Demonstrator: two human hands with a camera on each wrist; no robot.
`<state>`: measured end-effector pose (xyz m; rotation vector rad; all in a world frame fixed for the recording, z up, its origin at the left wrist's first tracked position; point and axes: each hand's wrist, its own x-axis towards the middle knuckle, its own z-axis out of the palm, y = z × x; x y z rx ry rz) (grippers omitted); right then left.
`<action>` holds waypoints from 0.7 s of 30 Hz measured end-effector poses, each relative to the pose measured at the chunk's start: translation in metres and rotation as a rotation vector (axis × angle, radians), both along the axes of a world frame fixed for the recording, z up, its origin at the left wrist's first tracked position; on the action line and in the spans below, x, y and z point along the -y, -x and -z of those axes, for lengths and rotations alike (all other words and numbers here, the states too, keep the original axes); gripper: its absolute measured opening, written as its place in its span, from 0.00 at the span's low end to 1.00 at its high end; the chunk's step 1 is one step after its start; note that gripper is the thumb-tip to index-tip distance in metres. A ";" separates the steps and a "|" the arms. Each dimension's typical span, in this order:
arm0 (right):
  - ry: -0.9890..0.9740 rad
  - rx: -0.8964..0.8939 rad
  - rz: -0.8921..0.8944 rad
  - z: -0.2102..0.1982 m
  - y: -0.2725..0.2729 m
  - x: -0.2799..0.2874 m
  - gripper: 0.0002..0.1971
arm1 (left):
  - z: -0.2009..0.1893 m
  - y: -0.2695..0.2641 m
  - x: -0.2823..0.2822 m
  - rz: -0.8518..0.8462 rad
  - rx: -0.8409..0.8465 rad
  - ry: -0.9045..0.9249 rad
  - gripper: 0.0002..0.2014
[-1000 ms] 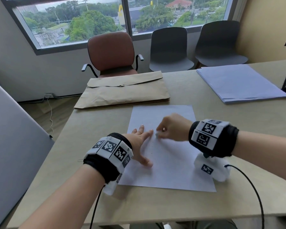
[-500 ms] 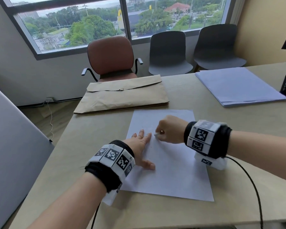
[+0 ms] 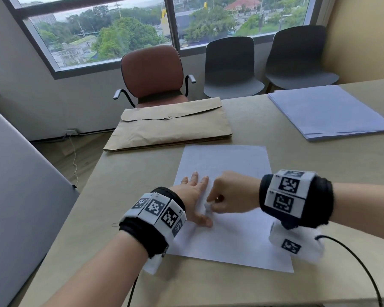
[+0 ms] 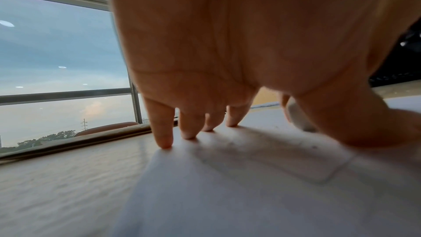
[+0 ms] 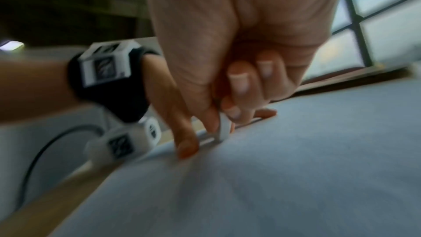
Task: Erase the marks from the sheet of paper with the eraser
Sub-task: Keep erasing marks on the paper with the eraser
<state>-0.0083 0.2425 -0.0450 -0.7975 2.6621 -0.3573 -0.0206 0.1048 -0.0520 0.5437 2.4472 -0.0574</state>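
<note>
The left hand [image 3: 192,196] lies flat on the sheet of paper [image 3: 231,235], its fingers [image 4: 163,132] straight and spread, tips pressing the sheet down on the table [image 3: 120,196]. The right hand [image 3: 233,192] is curled into a fist, its thumb and fingers [image 5: 234,111] pinching a small white eraser [image 3: 208,206] whose lower end touches the paper just beside the left thumb.

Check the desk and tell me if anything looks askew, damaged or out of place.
Nothing looks damaged or spilled. The sheet of paper lies flat but slightly skewed to the table edge. The left hand presses it down while the right hand pinches the eraser against it.
</note>
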 end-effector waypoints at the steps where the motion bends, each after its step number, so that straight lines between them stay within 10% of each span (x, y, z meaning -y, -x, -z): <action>1: -0.018 -0.009 0.016 -0.002 0.005 -0.001 0.17 | 0.000 0.000 0.000 0.001 -0.001 0.000 0.56; 21: -0.044 -0.108 0.067 -0.002 0.010 -0.003 0.19 | 0.001 0.000 0.001 -0.008 -0.010 -0.002 0.56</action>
